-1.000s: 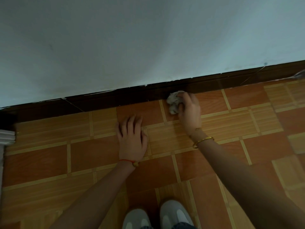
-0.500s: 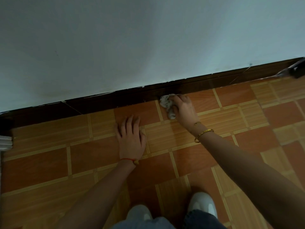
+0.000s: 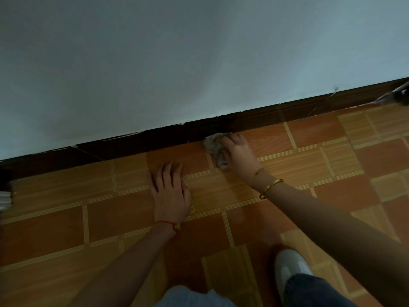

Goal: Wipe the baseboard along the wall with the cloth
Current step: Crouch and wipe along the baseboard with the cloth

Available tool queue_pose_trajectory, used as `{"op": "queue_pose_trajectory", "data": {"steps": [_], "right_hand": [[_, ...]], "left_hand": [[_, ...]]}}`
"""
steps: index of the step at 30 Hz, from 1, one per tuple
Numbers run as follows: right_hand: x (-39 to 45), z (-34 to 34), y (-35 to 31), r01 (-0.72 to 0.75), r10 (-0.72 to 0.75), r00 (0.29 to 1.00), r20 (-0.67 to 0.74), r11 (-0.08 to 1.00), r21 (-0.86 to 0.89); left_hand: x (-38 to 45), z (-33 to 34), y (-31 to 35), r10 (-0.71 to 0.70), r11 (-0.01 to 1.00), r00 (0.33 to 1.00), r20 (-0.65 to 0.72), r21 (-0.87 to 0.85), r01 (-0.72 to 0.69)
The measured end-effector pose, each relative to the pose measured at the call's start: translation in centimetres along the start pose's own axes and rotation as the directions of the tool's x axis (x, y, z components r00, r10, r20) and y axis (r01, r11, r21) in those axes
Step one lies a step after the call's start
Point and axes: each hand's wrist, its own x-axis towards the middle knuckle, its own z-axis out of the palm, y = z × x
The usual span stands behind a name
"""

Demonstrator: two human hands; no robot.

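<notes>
A dark brown baseboard [image 3: 137,144] runs along the foot of the pale wall [image 3: 177,63], rising toward the right. My right hand [image 3: 238,152] grips a crumpled grey-white cloth [image 3: 212,145] and holds it against the bottom edge of the baseboard where it meets the floor. My left hand [image 3: 169,191] lies flat on the orange tiled floor [image 3: 110,213] with fingers spread, a little left of and nearer than the cloth.
A white shoe [image 3: 290,271] and a dark trouser leg show at the bottom right. White moulding [image 3: 4,199] sits at the left edge. A dark object [image 3: 398,95] rests against the baseboard at the far right.
My right hand has slid the cloth slightly left along the baseboard. The camera has shifted, and my right foot has moved to the right. The left hand stays planted.
</notes>
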Motion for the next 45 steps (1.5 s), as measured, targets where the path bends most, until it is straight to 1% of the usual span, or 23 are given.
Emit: {"op": "queue_pose_trajectory", "data": {"steps": [2,3,5,7,9,11,14,18,20,23,27,29,31,33,36,38,41,43,45], "right_hand": [[-0.2,-0.5,1.5,-0.018,0.018,1.000,-0.021,1.000,-0.021],[-0.5,-0.9,2.6,-0.056,0.055,0.998,-0.043,0.998,-0.020],[-1.2,-2.1,5.2,-0.181,0.180,0.979,-0.099,0.983,0.001],[-1.7,-3.3,7.6,-0.313,0.312,0.938,-0.148,0.950,0.018],[-1.6,-3.8,8.8,-0.367,0.366,0.915,-0.173,0.930,0.025],[-1.4,-3.5,8.3,-0.351,0.350,0.921,-0.170,0.936,0.023],[-1.2,-2.4,6.8,-0.285,0.287,0.946,-0.150,0.958,0.036],[-1.0,-1.6,5.5,-0.093,0.100,0.991,-0.092,0.992,0.081],[-0.8,-1.6,5.4,-0.052,0.059,0.996,-0.063,0.994,0.098],[-1.0,-2.3,7.0,-0.074,0.079,0.995,-0.061,0.994,0.087],[-1.5,-4.1,11.5,-0.204,0.214,0.970,-0.118,0.975,0.087],[-1.5,-4.6,12.3,-0.280,0.290,0.948,-0.129,0.956,0.087],[-1.7,-4.5,11.3,-0.303,0.313,0.940,-0.139,0.949,0.087],[-1.8,-3.8,9.0,-0.227,0.238,0.967,-0.095,0.967,0.116],[-1.3,-2.5,5.2,-0.053,0.054,0.999,-0.003,0.989,0.137],[-0.9,-2.2,4.1,-0.021,0.018,1.000,0.025,0.989,0.143],[-1.1,-2.6,5.6,0.044,-0.048,0.998,0.030,0.994,0.101],[-1.3,-3.5,7.8,0.013,-0.014,1.000,0.010,0.998,0.058],[-1.5,-4.5,10.0,-0.083,0.083,0.996,-0.019,0.996,0.032]], "left_hand": [[0.0,0.0,0.0,0.003,1.000,1.000,-0.012,0.000,-0.003],[0.0,0.0,-0.1,0.006,1.000,1.000,-0.018,-0.001,-0.006],[0.0,0.1,-0.1,0.007,1.000,1.000,-0.022,0.002,-0.007],[0.0,0.2,-0.1,0.004,1.000,1.000,-0.017,0.005,-0.004],[0.0,0.2,-0.1,0.005,1.000,1.000,-0.020,0.010,-0.005],[0.0,0.2,0.0,0.006,1.000,1.000,-0.020,0.023,-0.006],[0.1,-0.1,0.3,-0.020,0.998,1.000,0.011,0.059,0.020],[0.1,-0.5,1.0,-0.060,0.996,0.997,0.049,0.072,0.056],[0.2,-0.6,1.5,-0.099,0.993,0.994,0.056,0.070,0.095],[0.5,-0.8,2.2,-0.099,0.990,0.993,0.067,0.111,0.091],[0.9,-1.5,4.0,-0.048,0.987,0.998,0.034,0.152,0.043],[1.1,-1.4,5.0,-0.053,0.991,0.998,0.015,0.123,0.051],[1.1,-1.2,6.2,-0.091,0.993,0.996,0.017,0.075,0.090],[1.1,-1.0,7.4,-0.120,0.992,0.992,0.034,0.048,0.119],[1.1,-0.7,9.1,-0.122,0.992,0.992,0.045,0.022,0.121],[1.2,-0.4,9.7,-0.122,0.992,0.991,0.046,0.028,0.121],[1.6,0.6,9.9,-0.141,0.990,0.990,0.030,0.022,0.140],[1.8,1.2,9.9,-0.118,0.993,0.992,0.034,0.022,0.118],[2.1,1.8,9.7,-0.104,0.994,0.994,0.039,0.040,0.103]]}}
